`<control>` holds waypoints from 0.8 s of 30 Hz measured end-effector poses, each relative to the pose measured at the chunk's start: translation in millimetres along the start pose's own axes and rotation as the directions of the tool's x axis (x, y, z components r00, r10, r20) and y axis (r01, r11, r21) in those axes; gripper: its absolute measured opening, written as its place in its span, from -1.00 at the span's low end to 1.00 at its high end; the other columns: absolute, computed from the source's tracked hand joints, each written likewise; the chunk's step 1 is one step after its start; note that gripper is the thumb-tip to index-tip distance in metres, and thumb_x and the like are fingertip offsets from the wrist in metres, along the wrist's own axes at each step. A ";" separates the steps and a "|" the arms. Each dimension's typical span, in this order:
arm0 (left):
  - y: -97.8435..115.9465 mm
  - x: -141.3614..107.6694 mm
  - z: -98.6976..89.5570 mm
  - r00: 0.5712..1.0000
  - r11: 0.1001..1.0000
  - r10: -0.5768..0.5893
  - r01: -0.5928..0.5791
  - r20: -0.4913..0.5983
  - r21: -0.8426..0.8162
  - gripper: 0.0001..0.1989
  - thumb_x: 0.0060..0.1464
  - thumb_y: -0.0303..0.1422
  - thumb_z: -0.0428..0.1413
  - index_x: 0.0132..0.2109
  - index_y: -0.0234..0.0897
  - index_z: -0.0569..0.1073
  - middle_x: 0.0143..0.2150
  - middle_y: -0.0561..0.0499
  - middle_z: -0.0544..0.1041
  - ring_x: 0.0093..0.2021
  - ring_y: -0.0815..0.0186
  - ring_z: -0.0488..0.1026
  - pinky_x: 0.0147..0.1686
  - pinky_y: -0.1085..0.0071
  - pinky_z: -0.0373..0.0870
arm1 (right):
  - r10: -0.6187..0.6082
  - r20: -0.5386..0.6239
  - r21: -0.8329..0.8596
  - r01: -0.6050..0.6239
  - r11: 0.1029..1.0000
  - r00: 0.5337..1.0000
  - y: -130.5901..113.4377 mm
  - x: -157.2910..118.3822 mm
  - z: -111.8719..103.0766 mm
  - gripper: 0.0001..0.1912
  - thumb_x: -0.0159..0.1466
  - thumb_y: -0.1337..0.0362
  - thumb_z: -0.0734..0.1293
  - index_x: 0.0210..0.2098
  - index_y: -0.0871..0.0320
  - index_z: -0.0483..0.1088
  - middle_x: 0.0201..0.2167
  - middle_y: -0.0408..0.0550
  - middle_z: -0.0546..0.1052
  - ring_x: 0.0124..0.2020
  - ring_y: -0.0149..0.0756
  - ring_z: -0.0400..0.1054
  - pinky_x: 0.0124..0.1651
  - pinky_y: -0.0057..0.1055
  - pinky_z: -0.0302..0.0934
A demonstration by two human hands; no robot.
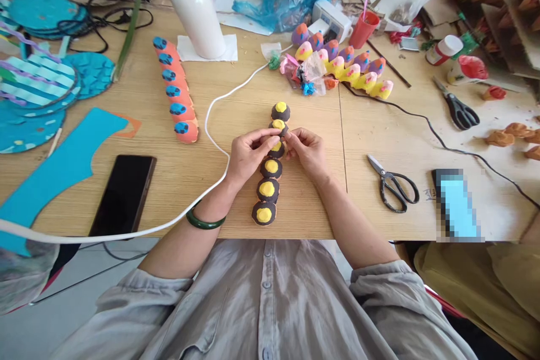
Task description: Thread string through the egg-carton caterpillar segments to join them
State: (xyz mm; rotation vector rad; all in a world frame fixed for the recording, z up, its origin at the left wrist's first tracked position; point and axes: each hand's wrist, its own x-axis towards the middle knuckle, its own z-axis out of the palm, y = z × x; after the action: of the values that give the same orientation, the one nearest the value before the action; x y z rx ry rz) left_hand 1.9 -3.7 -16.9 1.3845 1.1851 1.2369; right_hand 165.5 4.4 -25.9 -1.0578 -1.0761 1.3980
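Note:
A strip of egg-carton cups (267, 189), painted dark brown with yellow tops, lies lengthwise on the table before me. My left hand (252, 153) reaches over it from the left, thumb and forefinger brought together above the upper cups. From the other side, my right hand (306, 152) pinches with thumb and fingertips close to the left fingertips, by the second and third cups. Whatever lies between the fingertips is too small or hidden to make out. A dark green bangle (205, 219) circles my left wrist.
Left of the strip are a white cable (208, 115), a coral egg-carton strip (177, 93) with blue tops and a black phone (124, 194). Scissors (392, 184) and another phone (458, 202) lie right. Behind stand a white bottle (198, 11) and purple-and-yellow carton strips (350, 72).

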 end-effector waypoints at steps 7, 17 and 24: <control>-1.7 0.3 1.5 0.998 0.998 0.059 -0.058 -0.001 0.036 -0.79 0.10 -0.24 0.32 -0.19 -0.25 0.74 -0.49 0.07 0.55 -0.49 0.45 0.33 -0.45 0.54 0.31 | 0.022 0.039 -0.005 -0.022 1.000 0.999 -1.7 -1.5 0.2 -0.44 0.04 -0.23 0.55 -0.49 0.15 0.43 -0.62 -0.28 0.42 -0.65 -0.55 0.28 -0.57 -0.56 0.23; -2.6 0.1 0.6 0.996 0.994 0.087 -0.086 -0.015 0.070 -0.79 0.12 -0.26 0.30 -0.17 -0.27 0.74 -0.48 0.06 0.59 -0.49 0.44 0.37 -0.43 0.53 0.35 | -0.001 0.063 0.016 0.000 1.000 0.998 -0.9 -1.1 1.2 -0.42 0.01 -0.25 0.56 -0.43 0.16 0.49 -0.59 -0.27 0.44 -0.62 -0.55 0.27 -0.53 -0.55 0.31; -2.0 1.3 -2.0 0.998 0.999 0.028 -0.027 -0.059 0.024 -0.75 0.16 -0.24 0.26 -0.12 -0.27 0.73 -0.46 0.04 0.56 -0.51 0.44 0.32 -0.46 0.52 0.30 | 0.008 0.001 0.017 -0.008 1.000 1.000 1.5 -0.5 -1.1 -0.45 0.11 -0.25 0.50 -0.46 0.16 0.49 -0.68 -0.33 0.30 -0.69 -0.57 0.13 -0.62 -0.55 0.23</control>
State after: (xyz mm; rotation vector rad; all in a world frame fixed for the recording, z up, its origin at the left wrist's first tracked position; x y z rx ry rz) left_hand -0.3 -2.2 -18.6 1.3939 1.2280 1.2947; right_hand 166.3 3.9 -27.6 -1.0506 -1.0602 1.4111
